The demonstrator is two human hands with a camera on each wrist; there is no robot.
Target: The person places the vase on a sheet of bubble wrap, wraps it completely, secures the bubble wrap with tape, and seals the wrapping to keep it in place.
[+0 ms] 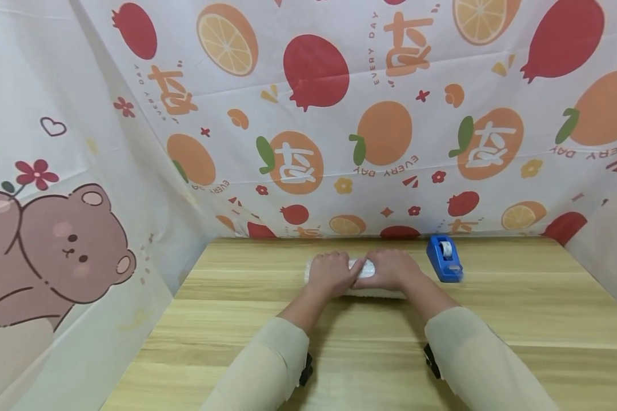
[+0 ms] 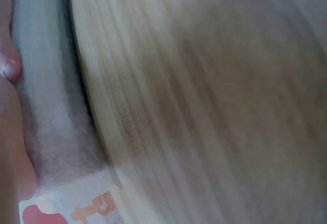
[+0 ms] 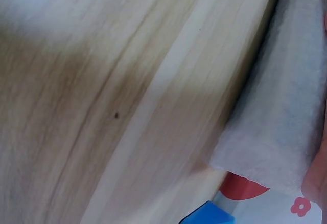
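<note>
A roll of whitish bubble wrap [image 1: 375,293] lies crosswise on the wooden table near its far edge. My left hand [image 1: 331,274] grips it over the left part, and my right hand [image 1: 388,269] grips the right part, thumbs close together at the middle. In the left wrist view the roll [image 2: 51,96] runs along the left side, with part of the left hand [image 2: 13,132] at the picture's edge. The right wrist view shows the other end of the wrap [image 3: 276,116], with a bit of the right hand [image 3: 317,178] against it. What the wrap encloses is hidden.
A blue tape dispenser [image 1: 444,260] with a roll of tape stands just right of my right hand. Behind the wooden table [image 1: 226,319] hangs a fruit-printed cloth [image 1: 339,194]; a bear-printed cloth [image 1: 133,319] hangs on the left.
</note>
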